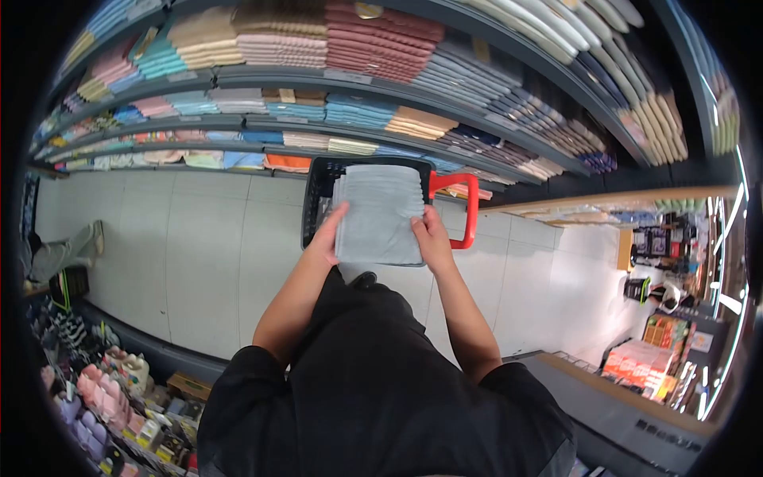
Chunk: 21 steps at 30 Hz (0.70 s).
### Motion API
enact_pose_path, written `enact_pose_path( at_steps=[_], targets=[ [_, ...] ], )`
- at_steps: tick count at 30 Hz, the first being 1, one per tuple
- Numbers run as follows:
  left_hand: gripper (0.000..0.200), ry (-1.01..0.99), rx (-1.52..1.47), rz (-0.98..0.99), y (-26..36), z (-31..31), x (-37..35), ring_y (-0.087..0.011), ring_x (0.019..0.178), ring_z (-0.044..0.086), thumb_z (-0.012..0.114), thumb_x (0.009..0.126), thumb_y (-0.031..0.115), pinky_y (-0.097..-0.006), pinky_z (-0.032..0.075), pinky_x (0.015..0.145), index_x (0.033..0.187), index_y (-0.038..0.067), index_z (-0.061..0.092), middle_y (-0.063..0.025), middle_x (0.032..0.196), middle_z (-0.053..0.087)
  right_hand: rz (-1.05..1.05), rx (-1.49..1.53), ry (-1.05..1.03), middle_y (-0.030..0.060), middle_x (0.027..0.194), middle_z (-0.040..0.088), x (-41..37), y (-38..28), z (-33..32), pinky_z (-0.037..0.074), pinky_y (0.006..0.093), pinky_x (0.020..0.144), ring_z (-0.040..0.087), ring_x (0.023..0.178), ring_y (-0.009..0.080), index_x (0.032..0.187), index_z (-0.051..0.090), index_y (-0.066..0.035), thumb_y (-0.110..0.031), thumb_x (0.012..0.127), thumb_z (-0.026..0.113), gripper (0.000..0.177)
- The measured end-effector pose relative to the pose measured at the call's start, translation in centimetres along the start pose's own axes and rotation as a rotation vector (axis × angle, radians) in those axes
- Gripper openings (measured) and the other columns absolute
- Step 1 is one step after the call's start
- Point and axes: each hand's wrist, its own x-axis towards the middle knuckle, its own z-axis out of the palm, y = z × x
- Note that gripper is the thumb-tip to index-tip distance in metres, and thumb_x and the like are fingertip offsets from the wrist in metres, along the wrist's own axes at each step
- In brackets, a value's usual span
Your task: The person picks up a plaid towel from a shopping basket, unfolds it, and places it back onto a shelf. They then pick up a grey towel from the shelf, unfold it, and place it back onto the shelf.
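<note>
Between my two hands is a stack of folded light grey-blue towels (380, 215), held in front of my body. My left hand (327, 230) presses along the left side of the stack, its thumb near the upper face. On the opposite side, my right hand (430, 236) grips the layered edge, thumb lying on top. Beneath the stack, a black shopping basket (315, 179) shows its back rim and left wall. Its red handle (474, 208) sticks out to the right. The basket's inside is mostly hidden by the towels.
Shelves (350, 77) of folded towels in many colours run across the front. Pale floor tiles (214, 238) lie below. Slippers (107, 397) fill a display at lower left. A person's leg (75, 246) shows at far left. A grey counter (588, 389) stands at lower right.
</note>
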Motion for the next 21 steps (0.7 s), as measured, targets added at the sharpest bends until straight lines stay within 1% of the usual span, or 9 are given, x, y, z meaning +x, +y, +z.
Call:
enact_pose_path(
  at_steps=[3, 4, 7, 8, 10, 13, 14, 18, 21],
  targets=[
    [0.043, 0.075, 0.278, 0.013, -0.2, 4.6, -1.1, -0.0248, 0.11, 0.061, 0.063, 0.091, 0.016, -0.0407, 0.052, 0.092, 0.13, 0.002, 0.052, -0.0136, 0.122, 0.061, -0.031, -0.196, 0.135, 0.0092, 0.082, 0.061, -1.9, -0.1, -2.9, 0.048, 0.0331, 0.074, 0.06, 0.077, 0.0221, 0.121, 0.052, -0.001, -0.019, 0.093, 0.058, 0.034],
    [0.041, 0.094, 0.343, 0.032, -0.8, 6.2, -1.5, -0.0238, 0.107, 0.062, 0.064, 0.089, 0.011, -0.0388, 0.053, 0.09, 0.128, 0.001, 0.052, -0.0135, 0.119, 0.063, -0.11, -0.124, 0.208, 0.0143, 0.098, 0.063, -2.8, -0.6, -3.2, 0.05, 0.0353, 0.082, 0.063, 0.092, 0.0277, 0.126, 0.051, -0.001, -0.016, 0.092, 0.061, 0.038],
    [0.038, 0.156, 0.518, 0.154, -3.3, 7.5, -1.1, -0.0235, 0.108, 0.062, 0.062, 0.09, 0.01, -0.0394, 0.052, 0.092, 0.126, 0.0, 0.052, -0.0122, 0.119, 0.062, -0.36, -0.347, 0.282, 0.0183, 0.116, 0.059, -5.4, -2.3, -4.9, 0.05, 0.0361, 0.087, 0.061, 0.105, 0.0288, 0.129, 0.049, 0.0, -0.014, 0.091, 0.063, 0.043],
    [0.038, 0.139, 0.555, 0.215, -4.3, 7.9, -0.9, -0.0215, 0.105, 0.062, 0.062, 0.09, 0.01, -0.0369, 0.051, 0.089, 0.126, 0.0, 0.053, -0.011, 0.115, 0.063, -0.274, -0.204, 0.167, 0.0182, 0.126, 0.055, -6.3, -2.2, -5.0, 0.048, 0.0348, 0.09, 0.057, 0.113, 0.0269, 0.13, 0.047, 0.001, -0.017, 0.091, 0.063, 0.046],
    [0.038, 0.099, 0.621, 0.328, -6.9, 8.5, -0.8, -0.0175, 0.099, 0.061, 0.061, 0.091, 0.011, -0.0319, 0.051, 0.082, 0.127, 0.0, 0.054, -0.0085, 0.109, 0.064, -0.155, 0.084, 0.035, 0.0126, 0.125, 0.056, -7.5, -0.3, -3.9, 0.046, 0.0334, 0.094, 0.055, 0.115, 0.0202, 0.132, 0.046, -0.001, -0.014, 0.092, 0.062, 0.045],
    [0.034, 0.08, 0.977, 0.419, -10.0, 8.9, -0.7, -0.0119, 0.088, 0.058, 0.059, 0.093, 0.012, -0.0272, 0.048, 0.075, 0.126, 0.001, 0.056, -0.0035, 0.096, 0.061, 0.06, 0.418, -0.079, 0.0077, 0.124, 0.055, -8.7, -0.5, -2.6, 0.043, 0.0319, 0.097, 0.052, 0.115, 0.0149, 0.134, 0.044, -0.002, -0.013, 0.093, 0.062, 0.046],
    [0.03, 0.138, 0.791, 0.333, -10.9, 9.9, -1.1, -0.007, 0.077, 0.052, 0.058, 0.094, 0.012, -0.0225, 0.044, 0.067, 0.123, 0.002, 0.058, 0.0005, 0.085, 0.056, 0.137, 0.515, -0.109, 0.0067, 0.124, 0.055, -9.0, -0.9, -2.4, 0.043, 0.0316, 0.098, 0.051, 0.115, 0.0138, 0.134, 0.044, -0.003, -0.013, 0.093, 0.062, 0.046],
    [0.028, 0.159, 0.772, 0.319, -10.5, 10.2, -1.5, -0.0033, 0.071, 0.049, 0.059, 0.095, 0.013, -0.0205, 0.038, 0.059, 0.121, 0.003, 0.058, 0.0045, 0.079, 0.054, 0.055, 0.637, -0.148, 0.0059, 0.121, 0.055, -9.9, -1.6, -1.9, 0.043, 0.0296, 0.095, 0.052, 0.11, 0.0125, 0.134, 0.044, -0.002, -0.013, 0.093, 0.062, 0.046],
    [0.03, 0.157, 0.771, 0.306, -9.6, 10.0, -1.9, -0.004, 0.072, 0.051, 0.061, 0.094, 0.014, -0.0205, 0.039, 0.06, 0.122, 0.002, 0.057, 0.0046, 0.078, 0.054, 0.065, 0.567, -0.172, 0.0112, 0.123, 0.056, -9.5, -1.9, -1.8, 0.045, 0.0324, 0.094, 0.054, 0.111, 0.0172, 0.139, 0.039, -0.002, -0.018, 0.091, 0.063, 0.056]
  ],
)
